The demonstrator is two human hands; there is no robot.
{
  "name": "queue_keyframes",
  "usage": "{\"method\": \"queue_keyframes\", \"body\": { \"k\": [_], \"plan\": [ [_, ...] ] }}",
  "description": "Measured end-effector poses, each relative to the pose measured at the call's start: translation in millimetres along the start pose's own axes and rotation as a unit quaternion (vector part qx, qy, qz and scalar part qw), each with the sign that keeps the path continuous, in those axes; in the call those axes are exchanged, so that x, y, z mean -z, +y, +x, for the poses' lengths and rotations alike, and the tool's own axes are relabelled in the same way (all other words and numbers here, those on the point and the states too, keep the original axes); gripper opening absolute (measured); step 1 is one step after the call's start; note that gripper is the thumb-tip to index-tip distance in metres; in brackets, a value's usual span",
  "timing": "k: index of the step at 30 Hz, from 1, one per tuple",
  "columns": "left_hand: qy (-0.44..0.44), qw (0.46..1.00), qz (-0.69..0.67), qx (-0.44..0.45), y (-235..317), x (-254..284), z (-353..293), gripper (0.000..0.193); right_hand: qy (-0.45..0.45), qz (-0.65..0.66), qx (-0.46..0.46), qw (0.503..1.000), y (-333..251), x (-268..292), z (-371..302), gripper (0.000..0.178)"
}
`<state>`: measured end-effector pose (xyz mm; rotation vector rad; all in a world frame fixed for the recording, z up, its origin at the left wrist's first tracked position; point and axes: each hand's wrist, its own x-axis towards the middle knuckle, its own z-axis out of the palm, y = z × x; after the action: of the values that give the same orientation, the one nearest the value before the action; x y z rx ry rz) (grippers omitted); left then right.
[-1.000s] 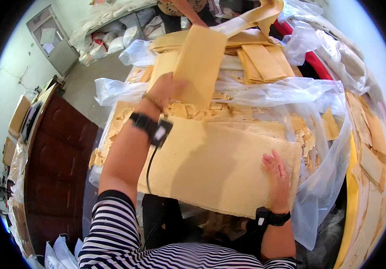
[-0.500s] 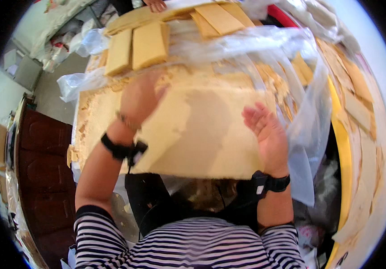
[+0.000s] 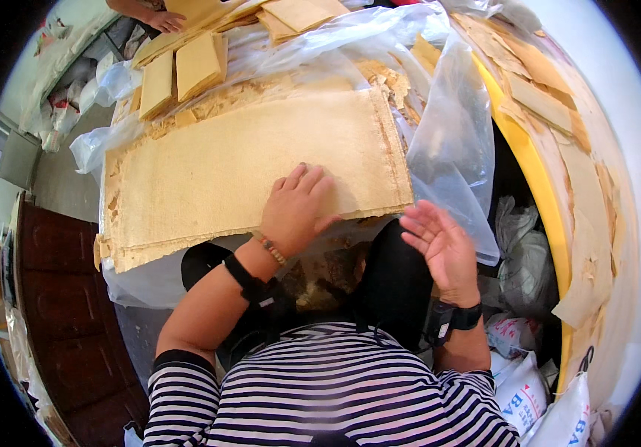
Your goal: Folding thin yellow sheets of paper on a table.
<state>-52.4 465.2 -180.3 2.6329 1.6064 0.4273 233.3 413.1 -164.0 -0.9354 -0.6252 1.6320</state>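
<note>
A wide, thin, pale yellow sheet (image 3: 208, 171) with ragged edges lies before me, and more layers show under its right and front edges. My left hand (image 3: 296, 206) rests flat on it near the front edge, fingers extended and nothing held. Just off the sheet's near right corner, my right hand (image 3: 443, 249) is raised with its palm partly turned inward. Its fingers are loosely stretched and hold nothing; whether a fingertip touches the corner I cannot tell.
Folded yellow bundles (image 3: 199, 67) stand behind the sheet. Clear plastic film (image 3: 451, 149) drapes to the right, beside a yellow-edged surface (image 3: 532, 164) carrying more sheets. Another person's hand (image 3: 167, 21) is at the far left. White sacks (image 3: 521, 395) lie at the lower right.
My left hand has come from the sheet's far left part to its front edge. My right hand remains near the right end. The view has shifted, and the sheet now appears tilted.
</note>
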Motion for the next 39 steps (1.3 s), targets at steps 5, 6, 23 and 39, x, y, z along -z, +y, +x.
{"method": "queue_keyframes", "body": {
  "k": [5, 6, 23, 39],
  "plan": [
    [0.035, 0.997, 0.052, -0.034, 4, -2, 9, 0.057, -0.055, 0.042, -0.053, 0.996, 16, -6, 1, 0.041],
    [0.030, 0.998, 0.048, -0.040, 5, 1, 11, 0.051, -0.061, 0.046, -0.054, 0.996, 17, -7, 2, 0.041],
    [0.158, 0.972, 0.007, -0.172, 24, 0, -33, 0.035, 0.013, -0.100, -0.016, 0.995, 41, -106, 90, 0.040],
    [0.332, 0.460, -0.787, 0.243, -189, 8, -84, 0.051, -0.001, -0.078, 0.196, 0.977, -85, -174, 73, 0.035]
  ]
}}
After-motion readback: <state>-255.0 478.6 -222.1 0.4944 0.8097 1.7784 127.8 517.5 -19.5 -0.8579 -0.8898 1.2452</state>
